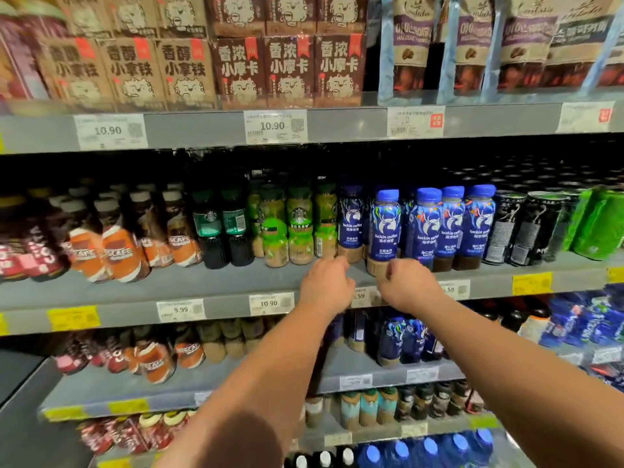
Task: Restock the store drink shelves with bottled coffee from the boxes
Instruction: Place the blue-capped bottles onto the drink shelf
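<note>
Blue-capped bottled coffee with blue deer labels [385,228] stands in rows on the middle shelf [236,282]. Both my arms reach up to that shelf's front edge. My left hand [326,285] is just below and left of a darker blue bottle [350,224], fingers curled, gripping nothing. My right hand [410,283] is in front of the base of the foremost blue bottle, fingers also curled in, with nothing held. More blue bottles [452,224] stand to the right. No box is in view.
Green-labelled coffee bottles [299,224] and orange-labelled ones [118,251] fill the shelf to the left; black cans [526,228] stand to the right. Carton packs [287,69] sit on the shelf above. Lower shelves [354,369] hold more bottles. Price tags [271,304] line the edges.
</note>
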`<state>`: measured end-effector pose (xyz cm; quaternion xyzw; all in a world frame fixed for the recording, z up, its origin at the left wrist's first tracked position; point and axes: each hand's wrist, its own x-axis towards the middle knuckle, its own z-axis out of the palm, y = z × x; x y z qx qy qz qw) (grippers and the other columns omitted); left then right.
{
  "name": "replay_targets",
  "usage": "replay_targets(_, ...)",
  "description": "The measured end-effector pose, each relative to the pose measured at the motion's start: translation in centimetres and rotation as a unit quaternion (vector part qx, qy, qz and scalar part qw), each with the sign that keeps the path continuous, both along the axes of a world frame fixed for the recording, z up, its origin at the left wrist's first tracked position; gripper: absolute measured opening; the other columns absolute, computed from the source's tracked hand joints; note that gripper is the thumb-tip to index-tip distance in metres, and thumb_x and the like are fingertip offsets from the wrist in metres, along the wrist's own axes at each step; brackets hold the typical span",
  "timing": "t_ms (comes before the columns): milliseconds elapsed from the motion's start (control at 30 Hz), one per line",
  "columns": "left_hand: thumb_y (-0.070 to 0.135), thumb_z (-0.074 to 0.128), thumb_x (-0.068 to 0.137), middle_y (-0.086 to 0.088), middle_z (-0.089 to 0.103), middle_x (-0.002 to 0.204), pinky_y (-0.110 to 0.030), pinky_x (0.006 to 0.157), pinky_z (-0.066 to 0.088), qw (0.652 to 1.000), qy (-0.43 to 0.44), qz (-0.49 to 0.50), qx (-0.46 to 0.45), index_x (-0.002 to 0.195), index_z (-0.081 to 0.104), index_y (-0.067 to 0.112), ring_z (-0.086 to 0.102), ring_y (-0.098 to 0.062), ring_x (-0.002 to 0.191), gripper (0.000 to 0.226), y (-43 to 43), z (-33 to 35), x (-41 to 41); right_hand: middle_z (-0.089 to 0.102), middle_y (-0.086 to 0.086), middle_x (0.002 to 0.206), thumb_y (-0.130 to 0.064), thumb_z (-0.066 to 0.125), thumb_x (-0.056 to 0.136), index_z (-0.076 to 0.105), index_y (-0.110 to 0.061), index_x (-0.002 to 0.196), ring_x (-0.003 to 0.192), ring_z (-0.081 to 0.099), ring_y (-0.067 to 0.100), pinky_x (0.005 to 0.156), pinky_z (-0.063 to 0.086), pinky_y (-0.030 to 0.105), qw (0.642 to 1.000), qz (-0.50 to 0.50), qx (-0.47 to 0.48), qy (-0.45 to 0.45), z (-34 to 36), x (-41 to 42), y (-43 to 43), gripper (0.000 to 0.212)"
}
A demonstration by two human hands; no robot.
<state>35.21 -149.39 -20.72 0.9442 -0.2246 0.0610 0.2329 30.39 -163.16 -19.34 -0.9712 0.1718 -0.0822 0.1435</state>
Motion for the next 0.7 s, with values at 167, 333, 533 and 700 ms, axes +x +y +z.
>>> replay_targets(167, 0.019, 0.048, 0.09, -0.012, 0.06, 0.114, -0.04, 0.088, 0.047, 0.995, -0.043, 0.042, 0.077, 0.115, 0.058, 0.009, 0.054, -0.032, 0.109, 0.028, 1.2, 0.4, -6.4, 0.059, 0.015, 0.12, -0.029, 0.053, 0.088, 0.056, -0.009, 0.116, 0.109, 0.058, 0.032, 0.085, 0.048, 0.035, 0.991, 0.08, -0.084, 0.06, 0.1, -4.3, 0.1, 0.035)
replay_targets(333, 0.019, 0.05, 0.088, -0.011, 0.06, 0.115, -0.04, 0.085, 0.048, 0.992, -0.007, 0.085, 0.091, 0.114, 0.06, 0.011, 0.055, -0.032, 0.109, 0.029, 1.3, -1.9, -13.8, 0.064, 0.015, 0.114, -0.034, 0.053, 0.088, 0.061, -0.01, 0.108, 0.103, 0.062, 0.033, 0.077, 0.048, 0.035, 0.98, 0.148, -0.101, 0.082, -2.8, -9.2, 0.2, 0.033)
replay_targets(533, 0.024, 0.048, 0.094, -0.011, 0.059, 0.113, -0.037, 0.075, 0.043, 0.982, 0.059, 0.109, 0.143, 0.109, 0.057, 0.01, 0.056, -0.032, 0.106, 0.023, 1.9, -8.2, -20.9, 0.06, 0.018, 0.121, -0.026, 0.05, 0.088, 0.059, -0.005, 0.115, 0.111, 0.058, 0.035, 0.088, 0.049, 0.038, 0.967, 0.205, -0.084, 0.123, -9.0, -14.9, 0.8, 0.035)
replay_targets(700, 0.024, 0.047, 0.093, -0.012, 0.061, 0.117, -0.038, 0.082, 0.047, 0.973, 0.133, 0.112, 0.155, 0.115, 0.06, 0.014, 0.057, -0.033, 0.108, 0.028, 2.8, -14.8, -25.0, 0.062, 0.018, 0.117, -0.024, 0.052, 0.086, 0.061, -0.006, 0.11, 0.108, 0.059, 0.036, 0.084, 0.049, 0.037, 0.955, 0.225, -0.042, 0.191, -15.7, -18.8, 1.5, 0.031)
